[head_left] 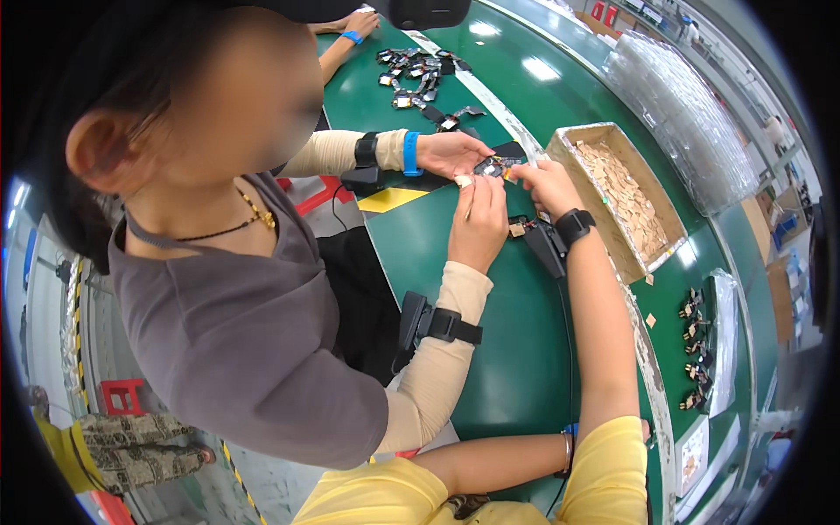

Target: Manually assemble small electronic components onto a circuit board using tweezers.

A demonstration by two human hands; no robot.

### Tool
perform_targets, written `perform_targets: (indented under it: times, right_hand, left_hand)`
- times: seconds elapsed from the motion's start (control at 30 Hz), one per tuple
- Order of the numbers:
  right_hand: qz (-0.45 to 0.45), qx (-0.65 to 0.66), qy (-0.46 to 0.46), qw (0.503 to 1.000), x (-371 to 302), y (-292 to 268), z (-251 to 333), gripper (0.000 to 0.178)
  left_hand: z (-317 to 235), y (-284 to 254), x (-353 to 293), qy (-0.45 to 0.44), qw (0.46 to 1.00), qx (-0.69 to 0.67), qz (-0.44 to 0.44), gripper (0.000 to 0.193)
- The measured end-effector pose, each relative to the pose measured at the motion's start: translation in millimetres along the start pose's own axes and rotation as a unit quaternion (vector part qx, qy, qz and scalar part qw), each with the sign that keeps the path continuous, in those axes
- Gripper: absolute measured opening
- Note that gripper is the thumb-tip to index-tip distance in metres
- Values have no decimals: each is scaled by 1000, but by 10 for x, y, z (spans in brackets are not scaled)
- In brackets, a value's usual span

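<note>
Below the chip box (649,182), your left hand (647,430) is mostly hidden behind your right sleeve (605,468); its grip can't be told. Bare green tabletop (516,350) lies open lower-left of the box. Left of it, your right hand (544,185) meets a small electronic part (495,166) amid a co-worker's hands (479,219), overlap obscuring whether your fingers clamp it

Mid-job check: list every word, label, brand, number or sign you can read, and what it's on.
No text can be quoted from this view.
Part at the right hand: any print too small.
White patch among the black parts: too small.
Blue wristband: no readable marking.
Striped tape: yellow and black, no words visible.
Red shapes, top right: too small and blurred.
</note>
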State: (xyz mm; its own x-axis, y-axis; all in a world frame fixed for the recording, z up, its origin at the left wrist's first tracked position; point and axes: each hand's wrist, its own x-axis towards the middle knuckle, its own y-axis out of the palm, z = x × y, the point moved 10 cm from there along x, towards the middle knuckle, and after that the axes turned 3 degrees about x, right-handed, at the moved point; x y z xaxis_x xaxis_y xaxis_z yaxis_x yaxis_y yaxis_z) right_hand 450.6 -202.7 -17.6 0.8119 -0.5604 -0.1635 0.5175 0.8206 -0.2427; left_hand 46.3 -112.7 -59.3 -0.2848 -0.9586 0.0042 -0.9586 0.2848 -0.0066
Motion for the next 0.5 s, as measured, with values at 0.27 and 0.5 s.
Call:
perform_targets:
  times: [0.27,0.5]
  right_hand:
    - [-45,101,-84,990,89,77,-35,13]
    - [-26,104,-66,992,95,83,-144,10]
  left_hand:
    - [-244,-186,-198,-88,995,4,35,25]
    - [-113,-56,-152,-121,991,6,55,21]
